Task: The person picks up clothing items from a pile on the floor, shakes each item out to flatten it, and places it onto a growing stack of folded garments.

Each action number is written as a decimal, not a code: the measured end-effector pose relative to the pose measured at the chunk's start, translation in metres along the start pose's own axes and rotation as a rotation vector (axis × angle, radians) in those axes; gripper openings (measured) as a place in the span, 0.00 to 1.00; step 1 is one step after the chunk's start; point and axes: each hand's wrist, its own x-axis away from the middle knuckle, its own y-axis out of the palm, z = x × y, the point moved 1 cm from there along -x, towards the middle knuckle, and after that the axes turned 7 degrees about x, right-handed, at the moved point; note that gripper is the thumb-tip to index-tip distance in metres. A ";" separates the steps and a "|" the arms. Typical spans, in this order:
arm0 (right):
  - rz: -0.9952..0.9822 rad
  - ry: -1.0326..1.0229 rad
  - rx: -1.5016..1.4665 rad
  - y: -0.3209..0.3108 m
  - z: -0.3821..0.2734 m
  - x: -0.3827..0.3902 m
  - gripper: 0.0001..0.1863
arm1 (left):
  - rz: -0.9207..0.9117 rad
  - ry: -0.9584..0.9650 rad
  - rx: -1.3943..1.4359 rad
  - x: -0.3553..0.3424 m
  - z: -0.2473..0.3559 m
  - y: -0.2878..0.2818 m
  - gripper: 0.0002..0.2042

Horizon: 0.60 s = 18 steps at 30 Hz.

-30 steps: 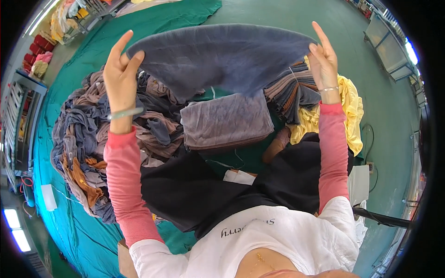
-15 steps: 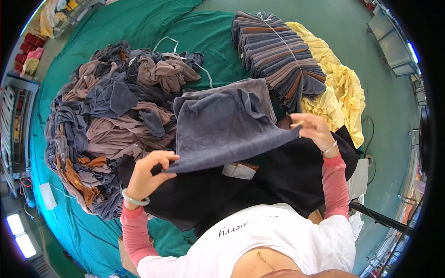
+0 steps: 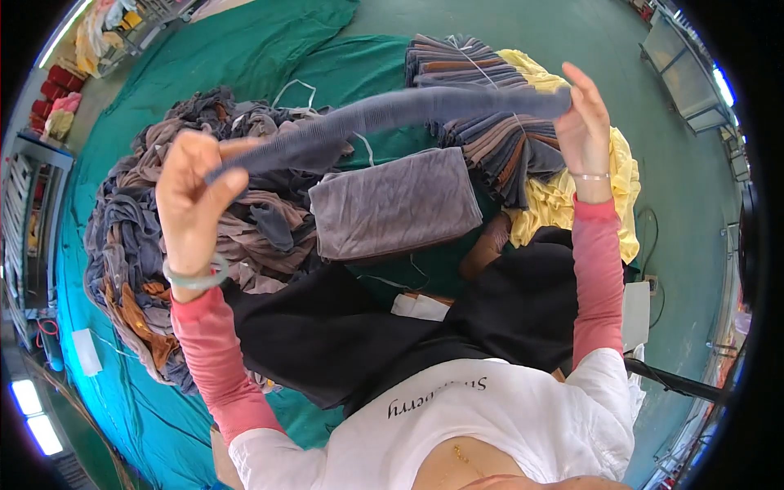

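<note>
A dark blue-grey towel point(image 3: 408, 106) is stretched between my raised hands, its near edge lifted and a little smeared by motion. My left hand point(image 3: 196, 175) pinches one corner between thumb and fingers. At the opposite corner, my right hand point(image 3: 584, 122) grips the cloth with its fingers pointing up. Below the lifted cloth lies a neat stack of folded grey-brown towels point(image 3: 396, 204), in front of my lap.
A big heap of crumpled grey, brown and orange towels point(image 3: 139, 220) lies at left. Behind at right stands a string-tied row of folded towels point(image 3: 441, 61), beside yellow cloth point(image 3: 616, 196). Green sheeting point(image 3: 245, 49) covers the floor. A white paper point(image 3: 420, 307) lies by my lap.
Both my hands have risen and moved away from my body, lifting the dark towel off the stack. The grey-brown stack beneath now shows. My grip on both corners stays.
</note>
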 end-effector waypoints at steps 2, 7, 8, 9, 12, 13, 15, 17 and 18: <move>-0.095 0.110 0.050 -0.023 0.009 0.025 0.17 | -0.104 -0.138 -0.016 0.022 -0.006 -0.004 0.14; -0.313 0.398 0.396 -0.036 0.023 0.108 0.12 | -0.388 -0.332 -0.125 0.089 -0.034 0.000 0.16; -0.350 0.519 0.433 -0.037 0.023 0.122 0.13 | -0.425 -0.401 -0.064 0.101 -0.040 0.001 0.15; -0.369 0.616 0.414 -0.037 0.025 0.130 0.13 | -0.454 -0.469 -0.052 0.109 -0.044 0.004 0.15; -0.399 0.693 0.429 -0.030 0.037 0.131 0.14 | -0.408 -0.677 0.031 0.116 -0.065 0.008 0.13; -0.358 0.693 0.465 -0.027 0.042 0.124 0.14 | -0.290 -0.766 0.131 0.112 -0.075 0.006 0.12; -0.223 0.719 0.366 -0.030 0.063 0.109 0.15 | -0.134 -0.807 0.175 0.091 -0.102 0.000 0.10; -0.165 0.601 0.411 -0.024 0.081 0.084 0.16 | -0.054 -0.693 0.008 0.067 -0.141 -0.019 0.09; -0.183 0.515 0.474 -0.017 0.091 0.074 0.17 | -0.004 -0.631 -0.104 0.063 -0.161 -0.030 0.09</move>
